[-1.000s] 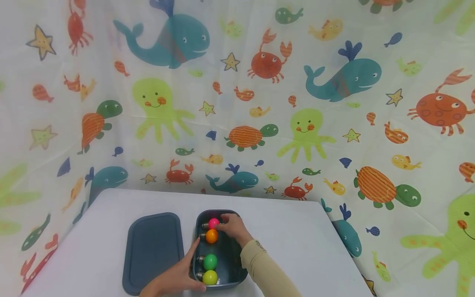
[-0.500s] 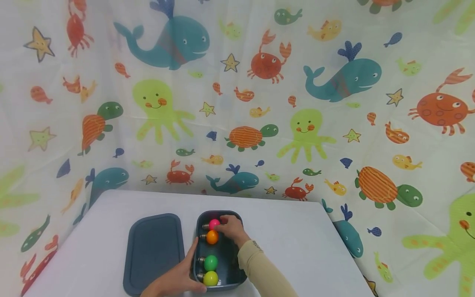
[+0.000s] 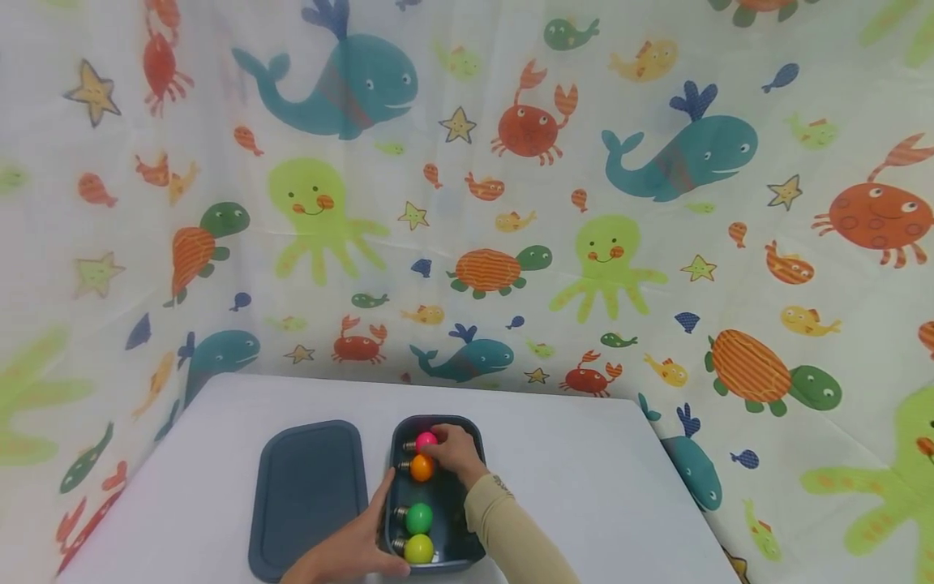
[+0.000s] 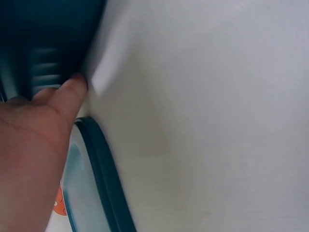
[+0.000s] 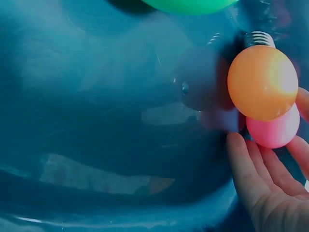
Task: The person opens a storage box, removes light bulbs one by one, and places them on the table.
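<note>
A dark blue rectangular container point(image 3: 448, 523) holds four-coloured round light bulbs with screw bases, lined up along its left wall. At the far end, my right hand point(image 3: 458, 451) has its thumb and fingers around the pink light bulb point(image 3: 426, 440). Beside that is the orange light bulb point(image 5: 263, 82), which partly covers the pink one in the right wrist view. Green point(image 3: 419, 518) and yellow light bulbs point(image 3: 419, 549) lie at the near end. My left hand point(image 3: 355, 542) presses the container's left side with extended fingers, its thumb along the near edge.
A matching dark blue lid point(image 3: 310, 496) lies on the white table point(image 3: 576, 478), left of the container. Behind the table hangs a curtain point(image 3: 438, 276) printed with sea animals.
My right hand's fingers have shifted slightly left, closer around the pink light bulb. My left hand stays at the container's side. The head view has shifted slightly.
</note>
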The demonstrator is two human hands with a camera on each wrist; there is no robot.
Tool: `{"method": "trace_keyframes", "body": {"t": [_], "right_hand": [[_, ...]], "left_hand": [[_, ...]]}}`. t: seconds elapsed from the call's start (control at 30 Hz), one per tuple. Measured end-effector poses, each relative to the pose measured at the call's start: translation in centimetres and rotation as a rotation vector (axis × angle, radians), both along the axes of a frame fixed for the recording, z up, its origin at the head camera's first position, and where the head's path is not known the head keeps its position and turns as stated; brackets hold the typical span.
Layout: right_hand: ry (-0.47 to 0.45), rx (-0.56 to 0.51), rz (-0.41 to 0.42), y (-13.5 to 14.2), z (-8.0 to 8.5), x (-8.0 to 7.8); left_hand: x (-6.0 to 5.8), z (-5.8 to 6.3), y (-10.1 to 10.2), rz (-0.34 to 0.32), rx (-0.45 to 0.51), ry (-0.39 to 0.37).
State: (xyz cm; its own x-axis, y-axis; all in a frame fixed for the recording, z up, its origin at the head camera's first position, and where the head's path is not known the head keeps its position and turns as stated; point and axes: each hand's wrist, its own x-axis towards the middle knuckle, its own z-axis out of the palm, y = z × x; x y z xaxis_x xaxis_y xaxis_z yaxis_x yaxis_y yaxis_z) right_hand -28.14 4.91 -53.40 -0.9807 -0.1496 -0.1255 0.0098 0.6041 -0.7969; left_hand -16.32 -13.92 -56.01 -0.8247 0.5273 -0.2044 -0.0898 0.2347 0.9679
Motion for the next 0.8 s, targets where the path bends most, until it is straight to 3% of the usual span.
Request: {"method": "trace_keyframes", "body": {"t": [0.2,0.63,0.8], "right_hand": [[0.030,0.013,-0.001,-0.17,-0.10,0.02],[0.036,-0.017,-0.027,-0.45,-0.38,-0.30],[0.038,-0.020,-0.036,-0.47,-0.14,-0.31]], "left_hand": [[-0.12,-0.26,0.11,0.000,0.017,-0.022],[-0.07,-0.30,0.00,-0.064,0.135,0.000],[-0.02,-0.14,-0.09,-0.062,0.129,0.006]]}}
